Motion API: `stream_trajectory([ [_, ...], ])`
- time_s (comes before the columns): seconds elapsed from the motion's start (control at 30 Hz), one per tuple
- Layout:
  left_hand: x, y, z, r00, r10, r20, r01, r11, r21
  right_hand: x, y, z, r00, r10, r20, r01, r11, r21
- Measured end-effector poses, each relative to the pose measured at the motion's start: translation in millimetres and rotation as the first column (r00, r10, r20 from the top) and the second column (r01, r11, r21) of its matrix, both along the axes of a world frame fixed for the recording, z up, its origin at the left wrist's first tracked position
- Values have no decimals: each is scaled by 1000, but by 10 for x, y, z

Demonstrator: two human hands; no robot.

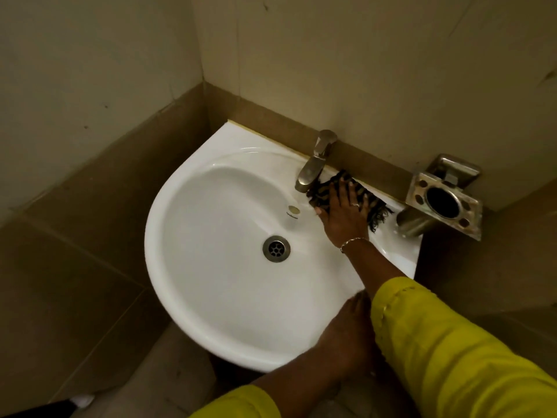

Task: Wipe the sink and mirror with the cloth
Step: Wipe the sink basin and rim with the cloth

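Right hand (340, 212) presses flat, fingers spread, on the cloth (378, 209) at the white sink's (232, 140) back rim, beside the tap (310, 173). Left hand (343, 336) rests at the near rim; its grip is blurred and unreadable. Beige tiled walls (361, 70) meet in a corner.

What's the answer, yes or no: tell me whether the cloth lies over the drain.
No, the right hand presses the cloth flat on the sink ledge beside the tap, well apart from the drain.

Dim yellowish light, soft glare on the white sink (211, 297), wide-angle bowing and murk toward the edges.
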State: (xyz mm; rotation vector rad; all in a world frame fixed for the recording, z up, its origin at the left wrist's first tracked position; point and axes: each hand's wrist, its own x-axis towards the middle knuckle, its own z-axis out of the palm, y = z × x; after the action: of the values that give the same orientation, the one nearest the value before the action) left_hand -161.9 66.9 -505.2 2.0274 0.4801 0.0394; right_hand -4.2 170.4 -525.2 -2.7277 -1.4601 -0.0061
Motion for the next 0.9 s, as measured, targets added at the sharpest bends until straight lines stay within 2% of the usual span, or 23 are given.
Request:
stream_trajectory([
  [0.07, -53, 64, -40, 999, -46, 28, 42, 988, 152, -14, -57, -47, 996, 86, 31, -86, 996, 15],
  [0.17, -251, 348, -159, 993, -102, -65, 118, 927, 356, 5, -79, -123, 979, 133, 157, -149, 984, 94],
  [0.33, -717, 1142, -338, 988, 60, -139, 37, 795, 606, -114, -95, -157, 963, 190, 191, -221, 963, 155],
  [0.47, -1128, 1802, -357, 958, 245, -150, -23, 584, 811, -203, -46, -214, 950, 205, 236, -255, 946, 202],
  [0.5, -1218, 1907, -338, 952, 272, -138, -41, 563, 826, -219, -39, -217, 950, 203, 236, -254, 945, 207],
  [0.6, -1354, 2079, -285, 941, 323, -99, -111, 573, 812, -252, -24, -236, 956, 196, 220, -247, 941, 233],
  [0.7, -1380, 2116, -221, 906, 422, 32, -307, 602, 737, -276, -10, -248, 956, 206, 207, -256, 932, 258],
  [0.83, -1423, 2119, -167, 774, 573, 270, -609, 555, 566, -416, 79, -292, 940, 275, 199, -326, 896, 301],
  [0.9, -1434, 2108, -129, 703, 636, 319, -700, 536, 472, -542, 243, -275, 946, 284, 157, -318, 904, 286],
])
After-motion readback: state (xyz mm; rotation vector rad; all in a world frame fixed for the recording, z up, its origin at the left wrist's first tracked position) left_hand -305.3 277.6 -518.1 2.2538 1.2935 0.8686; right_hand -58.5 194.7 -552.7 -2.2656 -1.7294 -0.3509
